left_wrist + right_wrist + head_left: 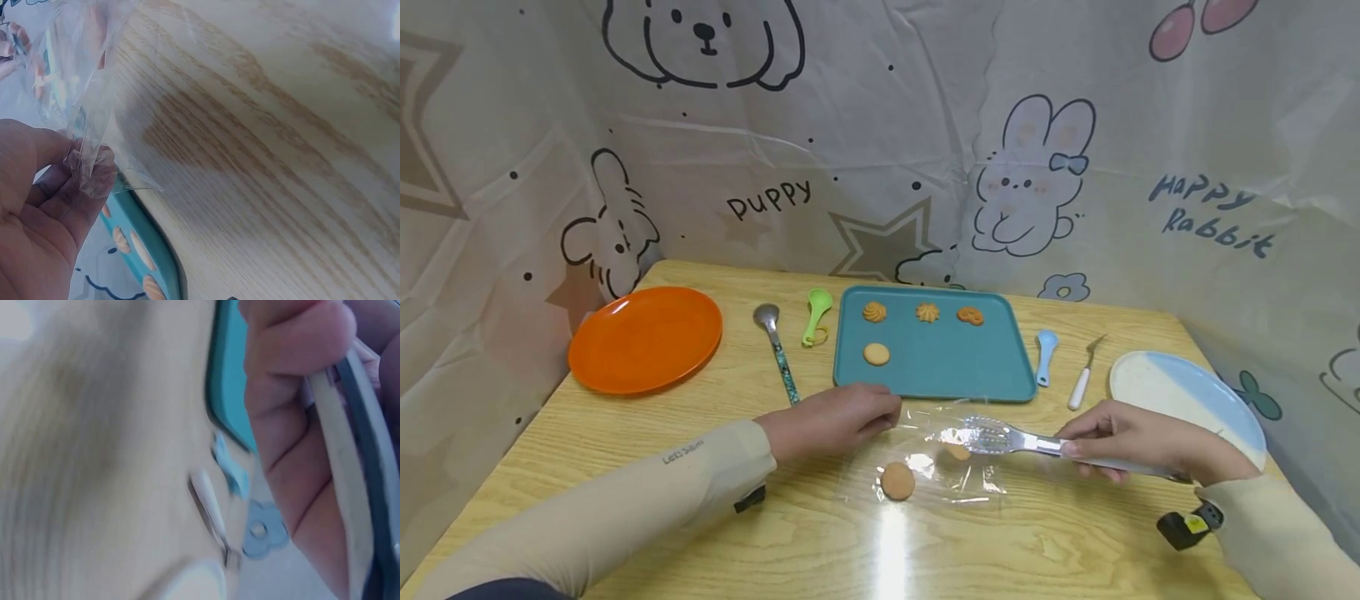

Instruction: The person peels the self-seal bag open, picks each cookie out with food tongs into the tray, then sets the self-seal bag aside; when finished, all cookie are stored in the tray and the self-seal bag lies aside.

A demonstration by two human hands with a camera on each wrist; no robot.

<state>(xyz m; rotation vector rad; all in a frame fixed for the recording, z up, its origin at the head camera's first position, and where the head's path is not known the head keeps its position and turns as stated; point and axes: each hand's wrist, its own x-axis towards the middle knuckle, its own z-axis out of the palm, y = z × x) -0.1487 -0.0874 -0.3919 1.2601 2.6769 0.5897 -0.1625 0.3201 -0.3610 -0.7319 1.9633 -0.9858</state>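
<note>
My left hand pinches the edge of a clear plastic bag between thumb and fingers, its crumpled corner showing in the left wrist view. My right hand grips a pair of metal tongs by the handles. The slotted head of the tongs overlaps the bag in the head view. A round brown cookie lies at the near side of the bag. Another cookie shows at the tongs' tip, partly hidden by glare and metal; I cannot tell whether the tongs hold it.
Behind the bag, a teal tray carries several cookies. To the left are an orange plate, a spoon and a green measuring spoon. A blue spoon, a white-handled knife and a blue-white plate sit right.
</note>
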